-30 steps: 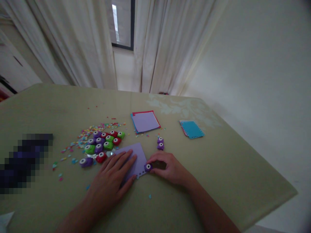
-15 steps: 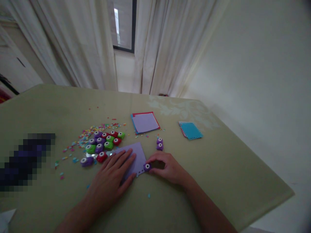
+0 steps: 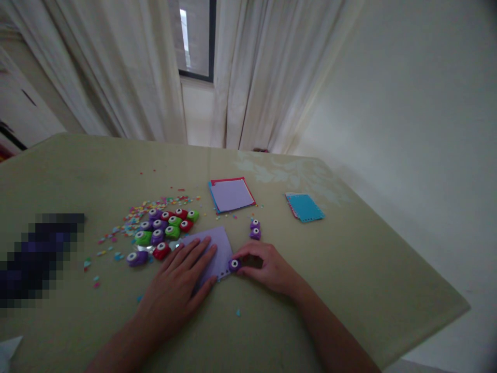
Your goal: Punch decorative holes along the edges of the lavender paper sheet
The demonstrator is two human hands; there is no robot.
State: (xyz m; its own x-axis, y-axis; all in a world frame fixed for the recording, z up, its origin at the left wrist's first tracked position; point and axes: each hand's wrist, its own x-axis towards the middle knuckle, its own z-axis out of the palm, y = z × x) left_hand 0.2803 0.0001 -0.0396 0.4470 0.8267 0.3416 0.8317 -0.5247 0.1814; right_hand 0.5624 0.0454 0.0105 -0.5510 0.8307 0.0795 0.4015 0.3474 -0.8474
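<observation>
My left hand lies flat with fingers spread on a sheet of purple paper, pressing it to the table. Small punched holes run along the paper's near right edge. Between thumb and fingers, my right hand grips a small purple craft punch with a star on its white top. That punch sits at the paper's right corner; whether the edge is inside its slot cannot be made out. Two more purple punches stand just beyond my right hand. Left of the paper is a cluster of purple, green and red punches.
Colourful paper confetti is scattered around the cluster. A stack of square paper sheets, purple on top, lies farther back. To its right rests a blue stack with punched edges. A pixelated dark patch covers the left side.
Both hands keep their places on the paper and the punch. Only a slight shift of the whole view shows.
</observation>
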